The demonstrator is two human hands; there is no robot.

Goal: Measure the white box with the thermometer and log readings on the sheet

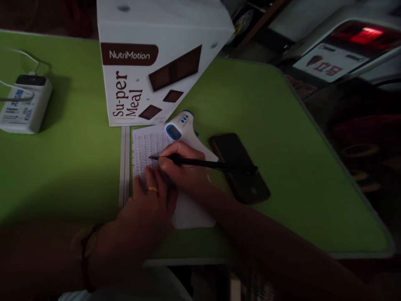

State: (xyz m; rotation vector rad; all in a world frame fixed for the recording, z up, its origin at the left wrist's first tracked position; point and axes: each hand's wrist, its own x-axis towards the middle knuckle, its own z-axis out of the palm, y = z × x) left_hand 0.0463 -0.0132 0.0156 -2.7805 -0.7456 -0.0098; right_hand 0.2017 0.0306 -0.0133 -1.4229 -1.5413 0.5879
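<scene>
A black pen [216, 164] is pinched in my right hand [188, 167], its tip at a sheet of paper [145, 146] covered with rows of small handwriting. My left hand [147, 209], with a gold ring on one finger, lies on the lower left of the sheet, fingers stretched out and holding nothing. A white and blue infrared thermometer [184, 130] rests on the sheet's upper right, partly hidden behind my right hand. Right of that hand lies a dark smartphone [242, 175], with the pen's far end passing above it.
On the green table [291, 167], a white NutriMotion box [131, 83] stands just beyond the paper. A white charger block [26, 108] with cables plugged in sits at the left. Past the table's right edge is a white machine [332, 62] with a red lit display.
</scene>
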